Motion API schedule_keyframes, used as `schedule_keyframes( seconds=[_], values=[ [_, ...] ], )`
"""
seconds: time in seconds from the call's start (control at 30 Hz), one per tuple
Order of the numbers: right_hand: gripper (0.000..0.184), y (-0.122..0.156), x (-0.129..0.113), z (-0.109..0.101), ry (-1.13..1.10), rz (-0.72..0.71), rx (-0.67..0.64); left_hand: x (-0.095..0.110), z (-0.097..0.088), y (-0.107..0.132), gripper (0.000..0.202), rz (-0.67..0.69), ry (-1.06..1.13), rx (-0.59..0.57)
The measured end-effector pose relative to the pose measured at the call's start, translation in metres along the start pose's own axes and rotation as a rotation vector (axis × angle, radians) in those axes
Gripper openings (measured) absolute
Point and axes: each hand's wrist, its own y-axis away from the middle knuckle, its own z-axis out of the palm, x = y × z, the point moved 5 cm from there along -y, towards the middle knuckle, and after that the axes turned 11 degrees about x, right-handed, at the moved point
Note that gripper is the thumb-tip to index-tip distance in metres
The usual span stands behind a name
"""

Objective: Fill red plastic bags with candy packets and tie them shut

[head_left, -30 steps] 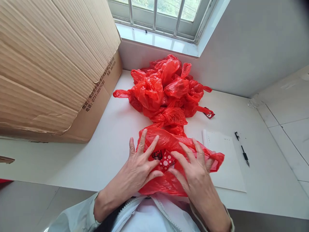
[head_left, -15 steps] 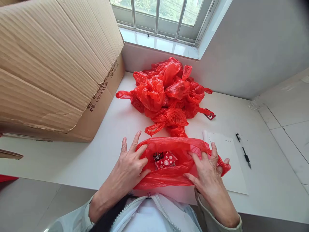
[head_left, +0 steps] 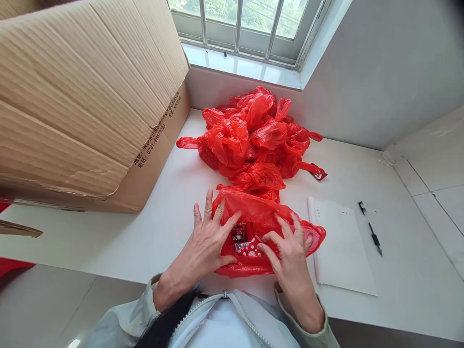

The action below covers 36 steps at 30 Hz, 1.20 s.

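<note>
A red plastic bag [head_left: 250,203] lies at the table's front with its mouth spread wide. Inside it are a dark red printed packet [head_left: 239,233] and a red packet with white dots [head_left: 250,248]. My left hand [head_left: 208,237] rests over the bag's left side, fingers spread and thumb at the near rim. My right hand [head_left: 288,246] reaches into the mouth from the right. Its thumb and index finger pinch the right end of the dotted packet, while the other fingers lie against the bag's far wall.
Behind the bag is a heap of knotted red plastic bags [head_left: 250,135]. A large cardboard box [head_left: 159,159] stands at the left on the white table [head_left: 170,193]. At the right lie a paper notebook [head_left: 340,251], a black pen [head_left: 375,240] and its cap [head_left: 361,208].
My right hand has come left and into the bag, onto the dotted packet. My left hand has shifted right with its fingers spread wider. The bag's mouth has drawn narrower.
</note>
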Motion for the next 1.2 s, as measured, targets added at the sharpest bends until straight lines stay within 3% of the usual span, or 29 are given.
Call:
schedule_keyframes(
  seconds=[0.23, 0.4, 0.63, 0.83, 0.93, 1.2],
  values=[
    [0.015, 0.008, 0.011, -0.041, -0.089, -0.074, 0.129, -0.003, 0.004, 0.003, 0.108, 0.008, -0.017, -0.03],
    [0.017, 0.007, 0.012, -0.057, 0.004, -0.009, 0.259, 0.003, 0.001, 0.004, 0.075, 0.031, 0.028, -0.084],
    [0.017, 0.004, 0.007, -0.04, 0.007, -0.004, 0.217, 0.015, 0.004, 0.001, 0.013, 0.049, 0.059, -0.052],
    [0.016, 0.006, 0.01, -0.012, 0.076, -0.018, 0.031, 0.011, 0.019, 0.001, 0.035, -0.03, -0.002, -0.063],
    [0.014, 0.006, 0.014, -0.009, 0.09, 0.004, -0.007, 0.006, 0.021, 0.002, 0.029, -0.02, -0.011, -0.081],
    [0.016, -0.001, 0.017, -0.017, 0.115, 0.037, 0.146, 0.001, 0.019, 0.004, 0.016, 0.036, 0.015, -0.124]
  ],
)
